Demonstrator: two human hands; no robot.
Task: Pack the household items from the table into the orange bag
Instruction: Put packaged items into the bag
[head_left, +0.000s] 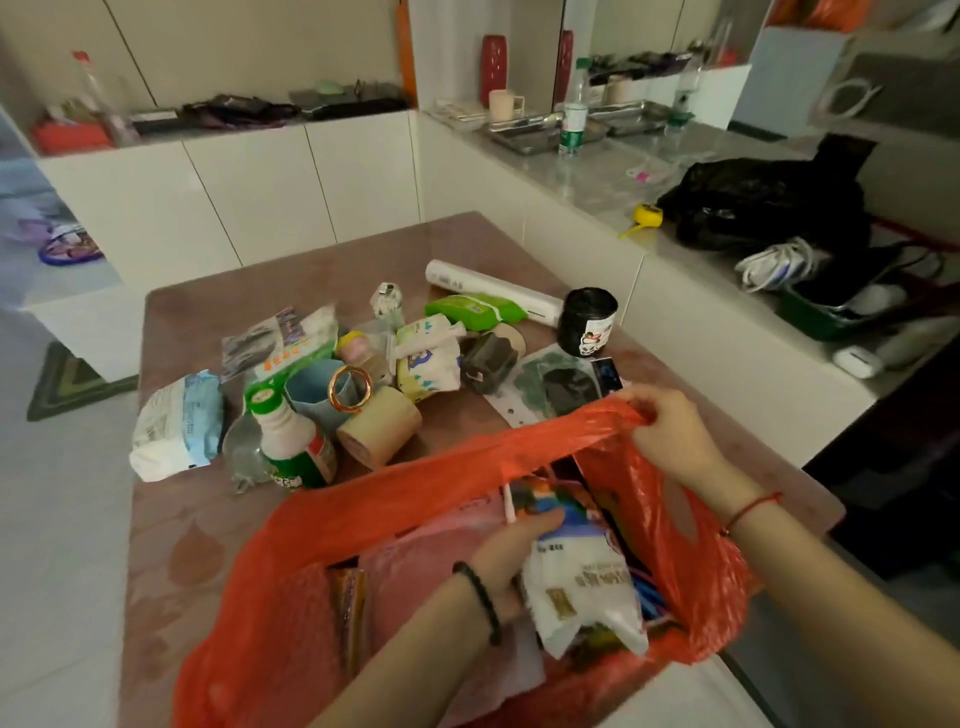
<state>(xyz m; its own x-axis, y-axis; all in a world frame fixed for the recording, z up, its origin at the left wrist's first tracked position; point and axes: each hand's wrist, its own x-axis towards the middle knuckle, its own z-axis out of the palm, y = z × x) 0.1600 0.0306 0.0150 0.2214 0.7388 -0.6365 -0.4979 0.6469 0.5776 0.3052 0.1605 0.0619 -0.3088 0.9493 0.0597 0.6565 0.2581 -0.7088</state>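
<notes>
The orange bag (291, 613) stands open at the near edge of the brown table (176, 525). My left hand (511, 553) is inside the bag's mouth, gripping a white packet (582, 587). My right hand (670, 434) pinches the bag's far rim and holds it up. Several household items lie on the table behind the bag: a white and green bottle (296, 447), a tape roll (376, 431), a blue cup (311, 387), a green wipes pack (475, 309), a black bag roll (587, 322) and a white pouch (174, 428).
A white counter runs along the right with a black plastic bag (769, 202), a yellow tape measure (647, 215) and a water bottle (574, 111). White cabinets stand behind the table. Pale tiled floor lies to the left, with a mat (67, 382).
</notes>
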